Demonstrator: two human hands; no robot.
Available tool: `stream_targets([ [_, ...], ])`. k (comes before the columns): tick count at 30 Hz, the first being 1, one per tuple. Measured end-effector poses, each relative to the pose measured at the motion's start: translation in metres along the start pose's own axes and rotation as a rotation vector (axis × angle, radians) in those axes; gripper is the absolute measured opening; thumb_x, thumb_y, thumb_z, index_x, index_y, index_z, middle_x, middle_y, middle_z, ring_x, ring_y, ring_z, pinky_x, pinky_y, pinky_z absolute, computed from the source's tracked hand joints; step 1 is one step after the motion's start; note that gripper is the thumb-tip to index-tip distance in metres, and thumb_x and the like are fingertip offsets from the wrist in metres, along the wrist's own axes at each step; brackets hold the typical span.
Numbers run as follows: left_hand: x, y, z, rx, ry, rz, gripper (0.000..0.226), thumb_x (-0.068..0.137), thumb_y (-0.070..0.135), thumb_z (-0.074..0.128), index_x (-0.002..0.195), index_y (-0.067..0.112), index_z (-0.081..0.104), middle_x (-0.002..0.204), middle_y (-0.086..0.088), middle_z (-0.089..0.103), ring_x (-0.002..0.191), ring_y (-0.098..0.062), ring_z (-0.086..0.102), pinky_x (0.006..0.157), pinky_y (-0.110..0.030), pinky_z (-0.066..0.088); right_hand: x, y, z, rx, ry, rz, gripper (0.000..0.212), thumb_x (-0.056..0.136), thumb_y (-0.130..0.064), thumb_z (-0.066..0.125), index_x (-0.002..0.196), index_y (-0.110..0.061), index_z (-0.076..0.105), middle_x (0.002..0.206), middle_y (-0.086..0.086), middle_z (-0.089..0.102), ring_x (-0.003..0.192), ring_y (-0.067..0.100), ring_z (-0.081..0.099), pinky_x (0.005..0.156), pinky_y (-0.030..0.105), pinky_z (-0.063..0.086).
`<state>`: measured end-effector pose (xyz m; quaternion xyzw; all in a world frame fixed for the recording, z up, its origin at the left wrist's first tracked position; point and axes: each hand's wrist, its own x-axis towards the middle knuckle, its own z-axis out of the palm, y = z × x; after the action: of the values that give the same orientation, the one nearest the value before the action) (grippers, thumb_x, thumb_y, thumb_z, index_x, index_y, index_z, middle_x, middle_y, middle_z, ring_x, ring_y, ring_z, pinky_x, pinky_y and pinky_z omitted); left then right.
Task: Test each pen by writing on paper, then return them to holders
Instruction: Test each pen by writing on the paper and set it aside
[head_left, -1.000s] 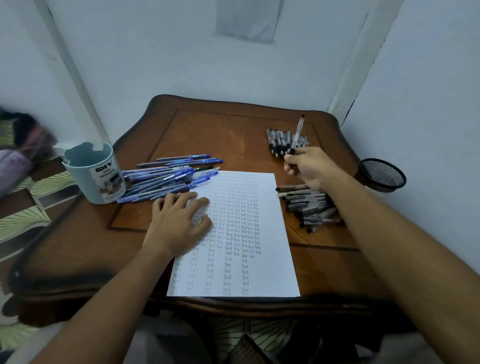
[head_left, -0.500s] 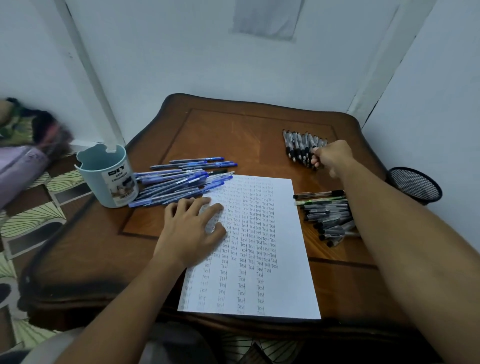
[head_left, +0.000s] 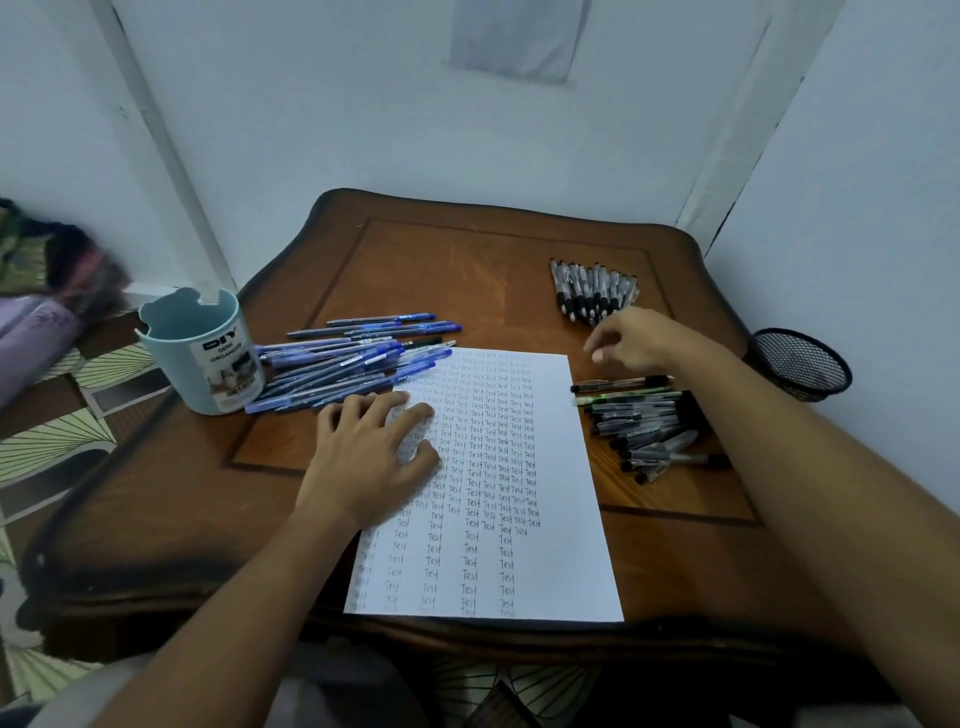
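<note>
Head view: looks down at a brown wooden table (head_left: 467, 280) in a corner of pale walls.
Landmark: the white paper (head_left: 550, 519) lies in the middle of the table, near the front edge.
Paper words: rows of the word "Test" fill the top part; 4 thin columns of it run down the lower part.
Left hand (head_left: 371, 457): lies flat on the paper's left edge, fingers spread and straight, holding nothing.
Right hand (head_left: 636, 340): hangs just past the paper's top right corner, fingers loose and a bit bent, holding nothing.
Blue pens (head_left: 353, 364): a messy pile left of the paper's top edge; some tips lie on the paper's top left corner.
Far black pens (head_left: 595, 291): a neat row behind the paper, to the right, just past the right hand's fingers.
Near black pens (head_left: 644, 426): a loose heap right of the paper, close to its right edge, partly under the right arm.
Blue-green cup (head_left: 200, 348): stands left of the paper, past the blue pens, at the table's left edge; its label says "DIY DESK ORGANIZER". No pens show at its rim.
Black mesh cup (head_left: 800, 364): sits far right of the paper, beyond the table's right edge, next to the wall.
Floor: a leaf pattern shows left of the table.
</note>
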<state>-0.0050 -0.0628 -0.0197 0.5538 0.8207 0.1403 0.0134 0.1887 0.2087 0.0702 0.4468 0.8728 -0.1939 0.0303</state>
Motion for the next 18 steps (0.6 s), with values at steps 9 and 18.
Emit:
stream_targets([
  [9, -0.001, 0.001, 0.000, 0.006, 0.004, -0.003, 0.059, 0.086, 0.063, 0.022, 0.135, 0.044, 0.047, 0.148, 0.012, 0.040, 0.130, -0.015, 0.031, 0.110, -0.046, 0.016, -0.012, 0.013, 0.016, -0.218, -0.060, -0.099, 0.026, 0.094, -0.003, 0.062, 0.112, -0.021, 0.068, 0.113, 0.002, 0.068, 0.103, 0.020, 0.061, 0.091, 0.037, 0.053],
  [18, -0.001, 0.000, 0.000, 0.002, 0.008, -0.002, 0.061, 0.084, 0.064, 0.020, 0.135, 0.044, 0.047, 0.148, 0.012, 0.041, 0.130, -0.016, 0.031, 0.109, -0.045, 0.017, -0.018, 0.014, 0.022, -0.167, 0.096, -0.182, 0.028, 0.105, -0.011, 0.040, 0.127, -0.021, 0.055, 0.125, 0.004, 0.050, 0.107, 0.023, 0.054, 0.096, 0.039, 0.047],
])
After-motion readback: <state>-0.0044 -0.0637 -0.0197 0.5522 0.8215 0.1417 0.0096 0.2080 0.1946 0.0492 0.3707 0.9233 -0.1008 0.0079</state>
